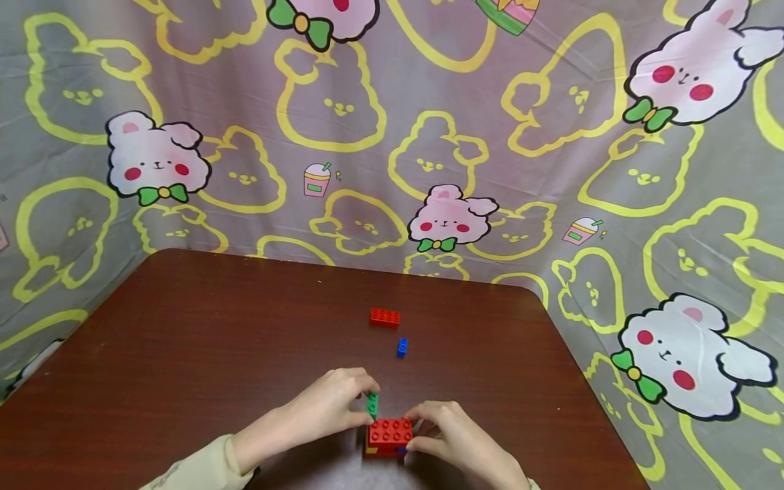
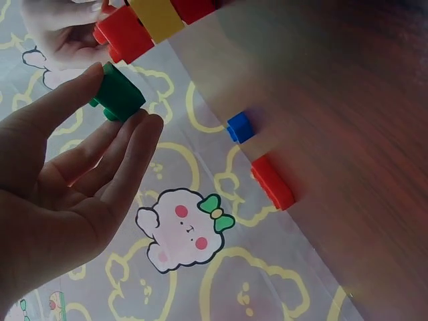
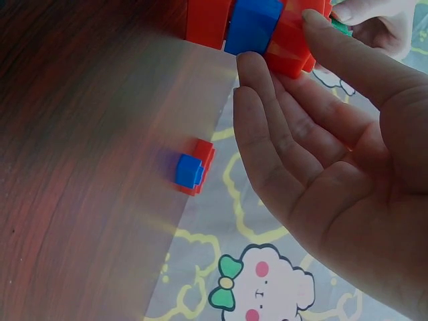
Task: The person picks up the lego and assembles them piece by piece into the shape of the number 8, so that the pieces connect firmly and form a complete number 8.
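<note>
Right now the green brick (image 1: 372,406) is pinched between the thumb and fingertips of the left hand (image 1: 333,403), its studs showing. It is held at the left rear corner of a stack of bricks (image 1: 390,431); the left wrist view shows it near the stack, with a narrow gap between the two. The right hand (image 1: 453,439) grips the stack's right end, thumb on the near side and fingers at the far side.

The stack has three layers: a red eight-stud brick on top, a middle layer with a yellow brick (image 2: 155,19) toward the left and a blue brick (image 3: 254,25) toward the right, and a red layer (image 3: 206,23) at the bottom.

Beyond the hands, well apart from the stack, a small blue brick (image 1: 402,348) lies on the brown tabletop (image 1: 245,327), with a loose red brick (image 1: 384,318) just past it and slightly left, lying crosswise.

The stack sits toward the near part of the tabletop. Brown wood spreads wide on the left and reaches some way on the right to the slanting side edge. At the far edge, behind the loose red brick, hangs a grey cloth (image 1: 343,82) printed with rabbits and yellow outlines.
</note>
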{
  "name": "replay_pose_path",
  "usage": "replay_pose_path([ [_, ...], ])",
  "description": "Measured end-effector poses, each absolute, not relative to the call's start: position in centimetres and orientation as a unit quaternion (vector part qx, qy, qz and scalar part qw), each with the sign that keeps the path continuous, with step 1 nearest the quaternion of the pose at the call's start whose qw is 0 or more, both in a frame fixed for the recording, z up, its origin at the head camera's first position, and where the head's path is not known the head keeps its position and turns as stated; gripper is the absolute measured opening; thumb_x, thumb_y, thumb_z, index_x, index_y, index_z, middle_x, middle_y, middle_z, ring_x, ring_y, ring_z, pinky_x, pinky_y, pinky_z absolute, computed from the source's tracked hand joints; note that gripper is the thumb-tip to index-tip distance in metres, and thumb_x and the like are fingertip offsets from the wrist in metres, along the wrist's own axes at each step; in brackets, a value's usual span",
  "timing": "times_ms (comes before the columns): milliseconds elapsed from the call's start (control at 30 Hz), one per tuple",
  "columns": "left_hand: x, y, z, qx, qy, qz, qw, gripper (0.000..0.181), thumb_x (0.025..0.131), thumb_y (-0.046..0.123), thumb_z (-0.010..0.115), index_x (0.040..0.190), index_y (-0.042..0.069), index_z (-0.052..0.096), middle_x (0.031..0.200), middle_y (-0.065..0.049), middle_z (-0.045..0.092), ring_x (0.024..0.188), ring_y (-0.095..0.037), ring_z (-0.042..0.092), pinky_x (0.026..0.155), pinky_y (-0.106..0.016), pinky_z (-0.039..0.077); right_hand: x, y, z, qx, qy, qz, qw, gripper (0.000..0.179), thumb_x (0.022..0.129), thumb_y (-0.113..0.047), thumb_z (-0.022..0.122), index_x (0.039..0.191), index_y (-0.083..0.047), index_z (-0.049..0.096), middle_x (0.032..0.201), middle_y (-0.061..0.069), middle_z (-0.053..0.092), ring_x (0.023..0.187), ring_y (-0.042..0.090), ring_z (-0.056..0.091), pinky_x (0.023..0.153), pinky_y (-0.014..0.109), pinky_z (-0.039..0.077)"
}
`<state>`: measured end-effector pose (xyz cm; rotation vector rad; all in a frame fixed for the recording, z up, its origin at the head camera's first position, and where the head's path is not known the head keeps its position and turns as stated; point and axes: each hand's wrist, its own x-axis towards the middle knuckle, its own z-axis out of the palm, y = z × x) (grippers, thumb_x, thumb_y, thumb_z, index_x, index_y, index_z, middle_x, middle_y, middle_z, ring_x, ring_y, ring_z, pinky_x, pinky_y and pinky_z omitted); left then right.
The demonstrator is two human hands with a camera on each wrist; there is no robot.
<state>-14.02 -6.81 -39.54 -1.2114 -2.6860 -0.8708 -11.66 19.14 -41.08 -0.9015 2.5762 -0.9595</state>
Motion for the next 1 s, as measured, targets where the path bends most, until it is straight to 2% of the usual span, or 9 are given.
replay_pose_path([
  [200,-13.6,-6.8,-39.5,-0.399,-0.873,-0.278,0.038,0.028,0.078,0.02,0.084,0.1,0.008,0.072,0.093,0.002,0.07,0.083,-0.009,0.066,0.069,-0.015,0.052,-11.6,19.1,-41.0,-0.308,0.885,-0.328,0.123,0.029,0.089,-0.027,0.073,0.11,-0.006,0.071,0.101,0.005,0.074,0.081,-0.004,0.065,0.071,0.016,0.055],
  [500,-13.1,-6.5,-39.3,-0.395,-0.873,-0.286,0.016,0.027,0.08,0.021,0.083,0.101,0.008,0.072,0.094,0.002,0.07,0.082,-0.005,0.063,0.068,-0.013,0.05,-11.5,19.0,-41.1,-0.315,0.883,-0.328,0.114,0.028,0.09,-0.027,0.073,0.109,-0.007,0.071,0.101,0.005,0.074,0.082,-0.004,0.065,0.071,0.016,0.055],
  [1000,-12.6,-6.5,-39.5,-0.407,-0.87,-0.276,0.031,0.027,0.077,0.02,0.085,0.099,0.01,0.072,0.092,0.004,0.069,0.08,-0.005,0.064,0.066,-0.013,0.049,-11.8,19.0,-40.8,-0.311,0.884,-0.325,0.129,0.031,0.089,-0.028,0.073,0.112,-0.006,0.07,0.101,0.007,0.074,0.081,0.0,0.067,0.069,0.016,0.055],
])
